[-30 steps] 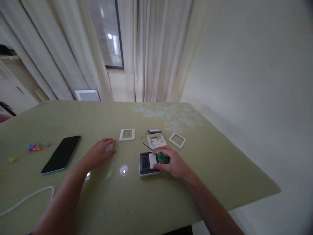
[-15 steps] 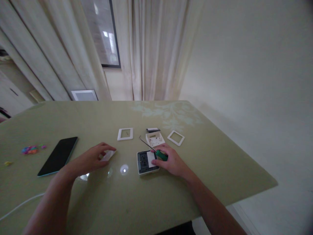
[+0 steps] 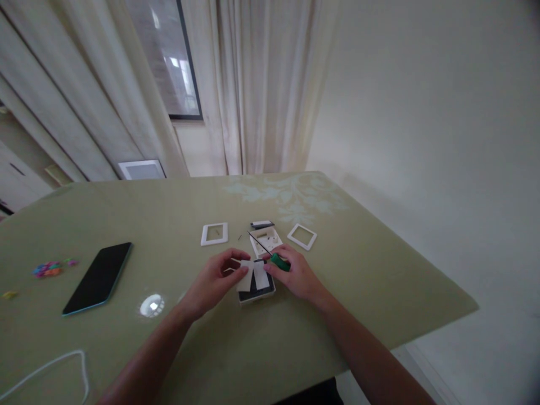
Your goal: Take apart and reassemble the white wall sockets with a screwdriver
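Observation:
My left hand pinches a white rectangular switch cover, tilted over the left half of a wall switch. The switch has a dark inner face and a pale rim, and a second white cover sits on its right half. In my right hand is a screwdriver with a green handle, its thin shaft pointing up and left. The thumb of that hand rests at the right cover's edge. Just behind stands an open white back box with a dark and white piece beyond it.
White square frames lie left and right of the box, with a small screw nearby. At left are a black tablet, colourful small pieces and a white cable. The table's right edge meets the wall.
My left hand has moved right, bringing the white switch cover from over the bare table to the switch's left half. My right hand keeps the screwdriver and stays by the switch.

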`<move>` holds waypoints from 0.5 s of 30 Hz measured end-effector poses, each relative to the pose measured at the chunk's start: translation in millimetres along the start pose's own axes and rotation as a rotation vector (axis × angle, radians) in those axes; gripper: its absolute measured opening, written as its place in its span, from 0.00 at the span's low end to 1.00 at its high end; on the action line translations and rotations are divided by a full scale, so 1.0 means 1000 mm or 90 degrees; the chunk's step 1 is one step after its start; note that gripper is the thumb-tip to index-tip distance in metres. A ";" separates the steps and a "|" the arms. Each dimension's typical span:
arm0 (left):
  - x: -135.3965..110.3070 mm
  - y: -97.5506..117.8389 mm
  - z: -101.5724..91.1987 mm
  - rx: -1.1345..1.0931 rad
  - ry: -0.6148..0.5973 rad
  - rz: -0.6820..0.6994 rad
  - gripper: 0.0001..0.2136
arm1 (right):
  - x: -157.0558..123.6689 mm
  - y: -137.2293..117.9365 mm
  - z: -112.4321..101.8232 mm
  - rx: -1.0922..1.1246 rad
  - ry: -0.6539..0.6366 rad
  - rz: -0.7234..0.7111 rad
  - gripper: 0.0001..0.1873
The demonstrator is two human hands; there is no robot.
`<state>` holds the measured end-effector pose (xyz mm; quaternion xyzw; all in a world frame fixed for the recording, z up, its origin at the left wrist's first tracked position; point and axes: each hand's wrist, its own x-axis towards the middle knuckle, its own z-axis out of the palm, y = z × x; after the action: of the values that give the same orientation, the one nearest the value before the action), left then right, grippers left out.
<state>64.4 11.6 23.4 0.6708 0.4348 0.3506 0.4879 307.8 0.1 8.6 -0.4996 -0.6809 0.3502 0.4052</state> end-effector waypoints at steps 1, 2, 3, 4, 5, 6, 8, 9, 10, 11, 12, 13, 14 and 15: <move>0.001 -0.001 0.003 -0.011 -0.001 -0.005 0.15 | 0.000 0.000 0.000 -0.001 0.001 0.001 0.14; 0.002 -0.003 0.005 -0.015 0.003 -0.006 0.16 | 0.000 0.000 0.000 -0.001 0.001 0.002 0.13; 0.003 -0.006 0.006 -0.009 0.010 -0.003 0.16 | 0.000 0.000 0.000 -0.002 0.002 0.003 0.13; 0.004 -0.009 0.006 0.012 0.020 0.004 0.16 | 0.000 0.000 0.000 -0.003 0.001 0.004 0.12; 0.005 -0.012 0.005 0.046 0.030 0.015 0.15 | 0.000 0.001 0.000 -0.006 -0.001 0.003 0.12; 0.005 -0.015 0.004 0.089 0.039 0.029 0.14 | 0.000 0.001 0.000 -0.008 -0.003 0.002 0.12; 0.006 -0.021 0.002 0.173 0.052 0.061 0.12 | 0.000 0.003 0.000 -0.013 -0.005 0.000 0.12; 0.006 -0.022 0.002 0.203 0.054 0.080 0.11 | 0.000 0.003 0.000 -0.014 -0.007 -0.003 0.12; 0.005 -0.023 0.001 0.222 0.053 0.098 0.11 | 0.000 0.004 0.000 -0.014 -0.008 -0.005 0.12; 0.004 -0.023 0.001 0.235 0.048 0.114 0.10 | 0.000 0.004 0.000 -0.013 -0.010 -0.005 0.13; 0.003 -0.022 0.001 0.250 0.042 0.131 0.10 | 0.000 0.004 0.000 -0.012 -0.013 -0.005 0.14; 0.002 -0.020 0.001 0.267 0.037 0.148 0.10 | 0.000 0.004 0.000 -0.009 -0.019 -0.006 0.16; 0.000 -0.018 0.001 0.286 0.033 0.162 0.10 | 0.000 0.003 0.000 -0.005 -0.026 -0.008 0.17; -0.002 -0.016 0.000 0.305 0.028 0.172 0.11 | 0.000 0.003 0.000 -0.003 -0.034 -0.011 0.20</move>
<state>60.2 12.3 8.1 0.8113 0.4224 0.3138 0.2546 309.2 0.5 6.0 -0.4846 -0.6967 0.3586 0.3887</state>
